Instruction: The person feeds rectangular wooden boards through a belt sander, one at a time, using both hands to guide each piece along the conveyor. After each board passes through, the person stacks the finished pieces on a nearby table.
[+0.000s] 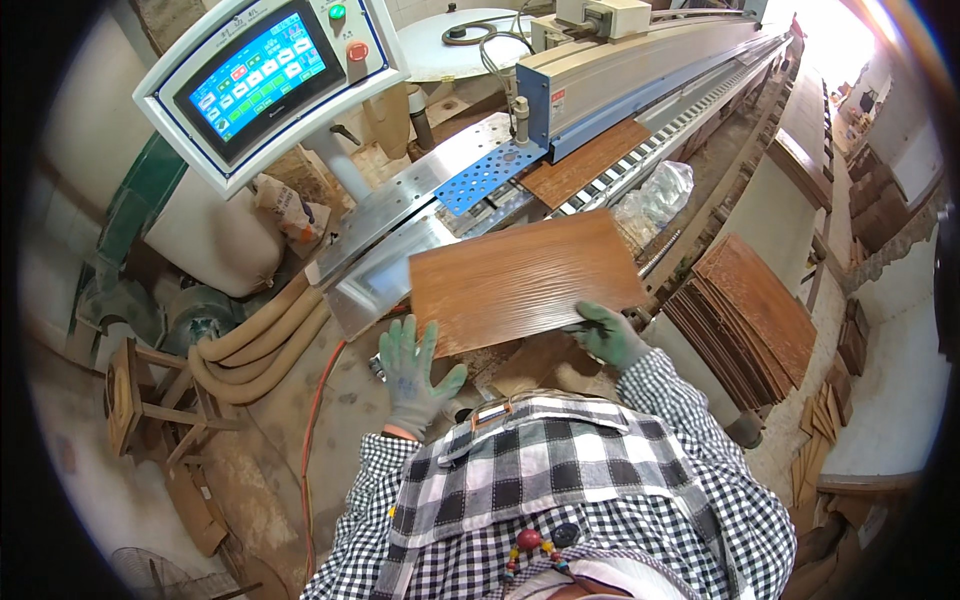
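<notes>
A brown wood-grain board (520, 275) is tilted in front of me, across the near end of a long edge-processing machine (640, 85). My right hand (608, 336), in a grey-green glove, grips the board's near edge toward its right corner. My left hand (408, 372), also gloved, has its fingers stretched out beside the near left corner; whether the fingertips touch the board cannot be made out. Another brown board (585, 165) lies in the machine under the blue guard, next to a toothed conveyor track (660, 140).
A lit control screen (258, 80) with a red button (357, 51) stands at the upper left. To my right is a stack of brown boards (755, 310). Thick hoses (265, 345), a wooden stool (150, 410) and a red cable (318, 410) are on the left. Clear plastic (660, 190) lies by the track.
</notes>
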Demonstrator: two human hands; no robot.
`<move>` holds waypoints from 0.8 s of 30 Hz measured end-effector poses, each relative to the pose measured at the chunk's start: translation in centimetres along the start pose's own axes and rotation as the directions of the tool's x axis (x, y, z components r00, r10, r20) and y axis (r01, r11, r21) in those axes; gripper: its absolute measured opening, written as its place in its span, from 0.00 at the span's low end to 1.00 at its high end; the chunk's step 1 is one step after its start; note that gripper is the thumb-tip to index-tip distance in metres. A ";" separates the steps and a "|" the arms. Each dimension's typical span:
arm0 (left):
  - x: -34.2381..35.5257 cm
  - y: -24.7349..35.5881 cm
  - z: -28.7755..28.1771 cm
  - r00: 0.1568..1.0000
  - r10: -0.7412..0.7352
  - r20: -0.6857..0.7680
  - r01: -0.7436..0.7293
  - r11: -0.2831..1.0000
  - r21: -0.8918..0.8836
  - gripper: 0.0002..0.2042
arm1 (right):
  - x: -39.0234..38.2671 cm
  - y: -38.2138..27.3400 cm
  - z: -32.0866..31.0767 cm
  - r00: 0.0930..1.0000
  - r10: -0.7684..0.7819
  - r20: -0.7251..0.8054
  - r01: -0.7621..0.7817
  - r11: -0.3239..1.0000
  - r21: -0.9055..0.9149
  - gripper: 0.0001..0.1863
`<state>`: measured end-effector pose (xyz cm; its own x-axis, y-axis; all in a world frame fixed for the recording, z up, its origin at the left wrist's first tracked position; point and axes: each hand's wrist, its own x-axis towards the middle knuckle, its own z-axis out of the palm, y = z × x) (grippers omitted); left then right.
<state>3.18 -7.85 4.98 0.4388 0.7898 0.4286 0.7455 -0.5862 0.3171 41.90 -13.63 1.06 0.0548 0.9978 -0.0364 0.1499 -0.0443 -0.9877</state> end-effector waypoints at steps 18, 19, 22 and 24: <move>1.8 -6.4 4.0 0.900 -0.436 -0.024 0.432 0.883 0.186 0.35 | 1.3 -7.5 -0.8 0.923 0.172 -0.345 -0.107 0.974 0.198 0.20; 1.8 -6.4 4.0 0.904 -0.425 -0.032 0.423 0.885 0.197 0.35 | -0.4 -7.5 -3.3 0.895 0.046 -0.444 -0.103 0.989 -0.105 0.20; 1.5 -6.8 4.6 0.926 -0.372 -0.059 0.375 0.894 0.246 0.36 | -5.5 -6.9 -10.4 0.705 -0.219 -0.674 -0.308 0.762 -0.570 0.22; 1.5 -6.6 4.3 0.928 -0.371 -0.037 0.366 0.888 0.279 0.36 | -8.9 -8.2 -14.8 0.637 -0.325 -0.699 -0.600 0.360 -0.714 0.27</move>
<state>1.06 -2.05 -0.06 0.1119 0.9435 0.3118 0.9624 -0.1811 0.2025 54.75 -22.91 11.77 0.6760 0.6160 0.4045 0.7264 -0.6494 -0.2251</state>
